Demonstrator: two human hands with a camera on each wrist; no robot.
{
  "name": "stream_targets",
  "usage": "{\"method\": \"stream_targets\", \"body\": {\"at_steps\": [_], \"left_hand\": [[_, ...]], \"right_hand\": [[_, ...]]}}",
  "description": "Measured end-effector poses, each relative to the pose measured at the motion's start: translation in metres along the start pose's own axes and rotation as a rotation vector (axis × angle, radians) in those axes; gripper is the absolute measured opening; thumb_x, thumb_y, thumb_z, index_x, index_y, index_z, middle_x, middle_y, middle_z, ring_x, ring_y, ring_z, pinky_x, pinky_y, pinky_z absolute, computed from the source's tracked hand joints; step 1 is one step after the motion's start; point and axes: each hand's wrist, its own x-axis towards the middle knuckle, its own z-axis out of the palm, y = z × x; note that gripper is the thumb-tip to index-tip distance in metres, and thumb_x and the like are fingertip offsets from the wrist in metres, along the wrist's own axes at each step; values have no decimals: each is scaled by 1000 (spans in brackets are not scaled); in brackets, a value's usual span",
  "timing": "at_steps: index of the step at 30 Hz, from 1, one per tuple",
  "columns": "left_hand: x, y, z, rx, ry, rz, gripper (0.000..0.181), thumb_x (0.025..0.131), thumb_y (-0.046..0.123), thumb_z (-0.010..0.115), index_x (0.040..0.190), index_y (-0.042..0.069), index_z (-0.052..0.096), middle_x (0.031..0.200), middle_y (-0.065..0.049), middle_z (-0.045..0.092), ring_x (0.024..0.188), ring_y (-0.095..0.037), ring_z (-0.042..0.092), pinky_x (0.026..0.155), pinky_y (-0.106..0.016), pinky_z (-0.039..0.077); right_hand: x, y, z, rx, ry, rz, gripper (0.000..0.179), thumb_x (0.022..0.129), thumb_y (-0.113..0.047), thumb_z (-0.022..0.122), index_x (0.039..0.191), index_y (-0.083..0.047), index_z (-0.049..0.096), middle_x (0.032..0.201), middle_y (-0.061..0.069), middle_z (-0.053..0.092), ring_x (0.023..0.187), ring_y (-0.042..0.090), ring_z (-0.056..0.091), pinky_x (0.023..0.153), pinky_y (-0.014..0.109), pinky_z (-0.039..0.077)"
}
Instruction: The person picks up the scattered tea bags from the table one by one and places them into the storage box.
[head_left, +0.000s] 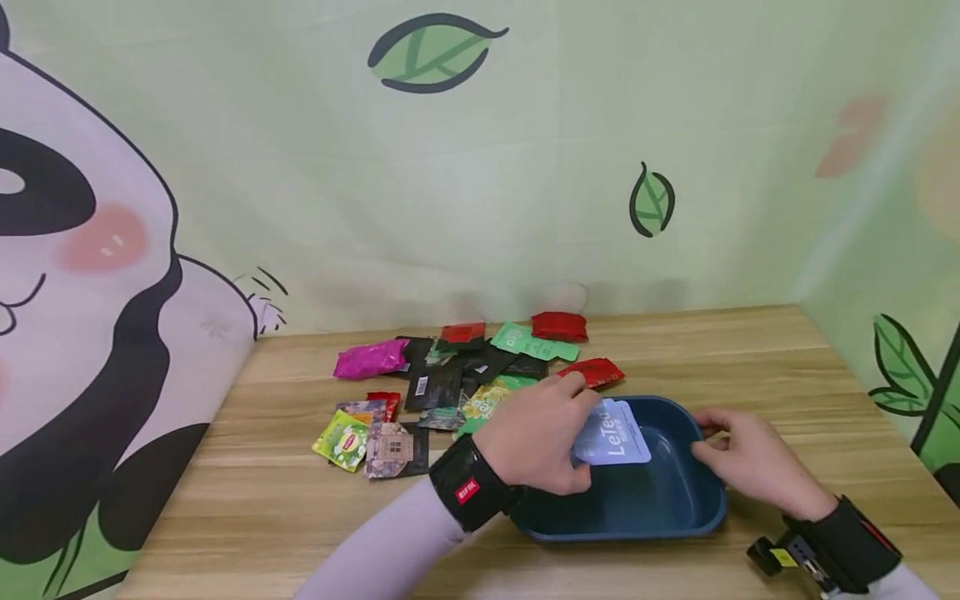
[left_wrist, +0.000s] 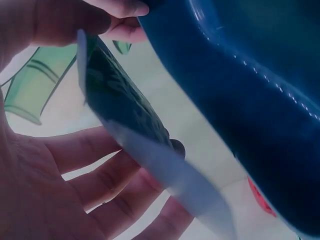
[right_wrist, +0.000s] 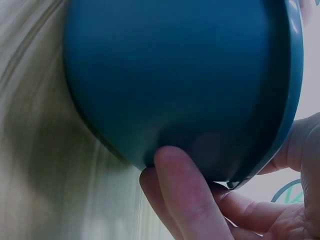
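The left hand [head_left: 536,437] pinches a pale blue packet [head_left: 618,437] between thumb and fingers, over the inside of a dark blue tub [head_left: 663,500]. The right hand [head_left: 753,462] holds this tub at its right end. Outside, coloured packets [head_left: 435,388] lie overlapping on the wooden table [head_left: 780,367].

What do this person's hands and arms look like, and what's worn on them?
The left hand and right hand are bare. Pale lavender sleeves reach black wristbands. The left wristband bears a red label with white lettering; the right wristband has a small black device with a yellow sticker.
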Motion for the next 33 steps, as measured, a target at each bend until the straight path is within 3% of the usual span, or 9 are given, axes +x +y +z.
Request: {"method": "stream_targets", "body": {"at_steps": [11, 19, 22, 25, 28, 33], "left_hand": [[33, 8, 15, 42, -79, 22, 79, 69, 57, 71, 136, 16, 59, 117, 3, 57, 95, -10, 50, 83, -25, 47], [41, 12, 22, 58, -95, 21, 73, 70, 57, 70, 130, 16, 60, 112, 4, 55, 92, -10, 48, 80, -23, 46], [41, 12, 23, 54, -92, 23, 82, 70, 66, 67, 135, 18, 56, 119, 4, 53, 99, -11, 48, 83, -25, 46], [37, 8, 22, 13, -80, 5, 106, 66, 86, 56, 150, 24, 42, 143, -1, 46, 123, -18, 46, 98, -37, 43], [31, -3, 17, -44, -66, -38, 122, 60, 97, 43, 160, 29, 25, 161, -5, 27, 143, -28, 32, 108, -55, 34], [27, -31, 11, -40, -57, -146, 124, 62, 97, 40, 163, 29, 18, 166, -5, 17, 147, -34, 25, 106, -66, 28]], "right_hand": [[1, -3, 1, -12, 0, -4, 38, 88, -15, 66, 119, 7, 65, 113, 19, 68, 88, 18, 65, 71, 30, 52], [0, -4, -1, 90, -58, 52, 37, 94, -16, 60, 122, 8, 63, 110, 20, 67, 83, 19, 65, 58, 28, 53], [-1, -3, -1, 108, -68, 60, 38, 95, -16, 58, 123, 9, 62, 109, 20, 66, 81, 18, 65, 58, 28, 53], [-1, -2, -1, 118, -72, 59, 37, 94, -15, 59, 122, 9, 62, 109, 19, 67, 81, 18, 65, 58, 29, 53], [-1, -2, -1, 98, -64, 46, 36, 94, -15, 59, 121, 9, 63, 108, 19, 67, 81, 18, 66, 59, 29, 53], [0, -2, -1, 61, -53, 30, 36, 94, -16, 60, 120, 8, 64, 108, 18, 68, 85, 19, 66, 61, 27, 53]]}}
